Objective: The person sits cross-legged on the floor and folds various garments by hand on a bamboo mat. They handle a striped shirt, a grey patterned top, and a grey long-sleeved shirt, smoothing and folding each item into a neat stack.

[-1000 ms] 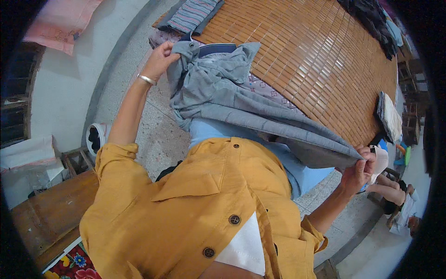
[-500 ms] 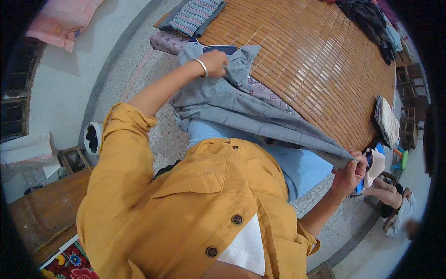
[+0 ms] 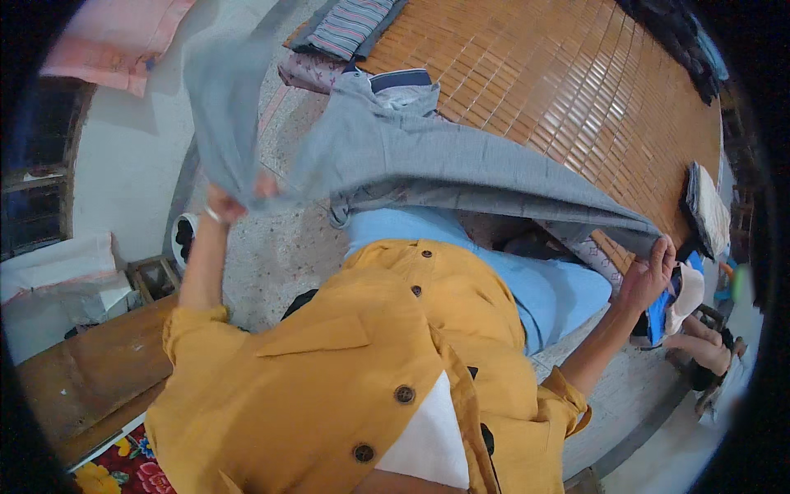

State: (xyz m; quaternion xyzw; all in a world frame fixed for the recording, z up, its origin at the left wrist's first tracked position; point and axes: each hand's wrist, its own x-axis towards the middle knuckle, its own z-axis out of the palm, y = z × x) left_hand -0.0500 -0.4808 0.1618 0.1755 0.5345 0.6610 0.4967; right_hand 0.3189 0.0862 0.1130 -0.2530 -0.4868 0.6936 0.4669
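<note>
A grey garment (image 3: 428, 160) is held stretched above a woven bamboo mat (image 3: 568, 90), one end clenched in the raised left hand (image 3: 234, 198), the other pinched in the right hand (image 3: 646, 276); folded striped cloth (image 3: 350, 25) lies at the mat's far edge

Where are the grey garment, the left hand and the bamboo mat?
Grey garment (image 3: 461, 165), head view, middle of the stretched cloth.
Left hand (image 3: 234, 198), head view, fist gripping the cloth.
Bamboo mat (image 3: 576, 90), head view, bare slats.
</note>
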